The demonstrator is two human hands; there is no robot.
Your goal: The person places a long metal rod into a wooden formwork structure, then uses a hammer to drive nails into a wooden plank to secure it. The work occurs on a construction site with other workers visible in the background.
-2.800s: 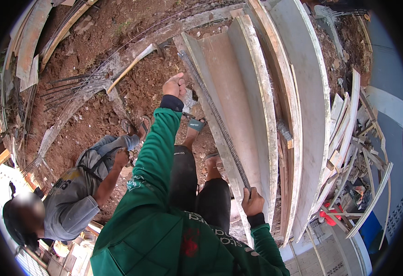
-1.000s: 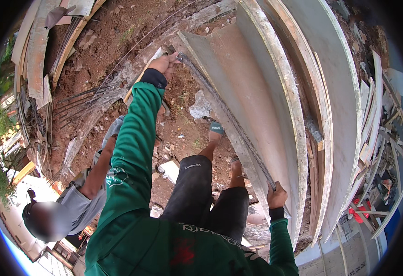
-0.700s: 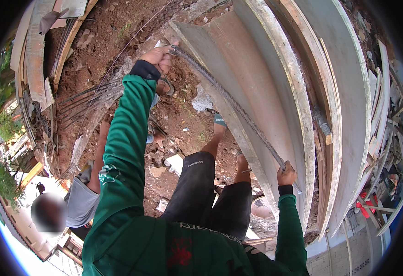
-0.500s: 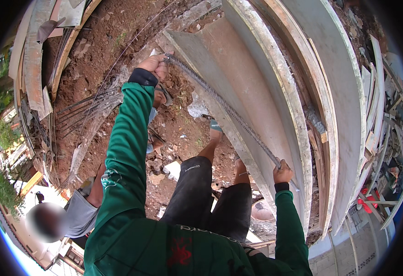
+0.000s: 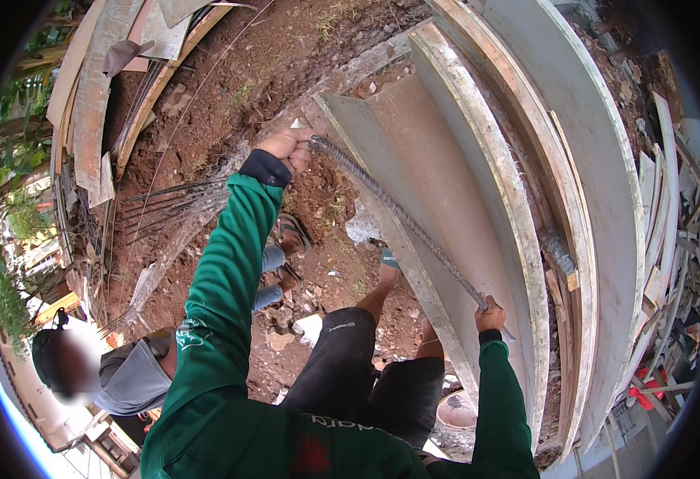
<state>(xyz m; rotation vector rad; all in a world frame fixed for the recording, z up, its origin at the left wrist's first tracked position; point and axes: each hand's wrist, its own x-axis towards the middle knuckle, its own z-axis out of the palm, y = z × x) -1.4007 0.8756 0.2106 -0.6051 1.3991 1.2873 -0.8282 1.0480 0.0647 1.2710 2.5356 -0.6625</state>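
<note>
A long, grey, ribbed steel bar (image 5: 414, 225) runs slantwise over a trough-shaped form (image 5: 438, 152) with tall side boards. At its far left end, my left hand (image 5: 288, 148) is closed around the tip. Lower down, near the opposite end, my right hand (image 5: 490, 316) grips the bar, and a short length sticks out past the fist. Both arms are stretched out in green sleeves. The bar crosses above the near side board (image 5: 398, 211); whether it touches the trough floor I cannot tell.
Several long boards (image 5: 541, 136) stand on edge to the right. A co-worker (image 5: 130, 379) is at the lower left, sandalled feet (image 5: 294, 235) on reddish soil. Thin rods (image 5: 178, 203) lie on the left, below stacked planks (image 5: 98, 104). Scrap wood (image 5: 661, 207) lies far right.
The view has shifted, so the trough and boards sit further right. Both hands still hold the bar, at nearly the same slant. The co-worker's head and torso have moved slightly.
</note>
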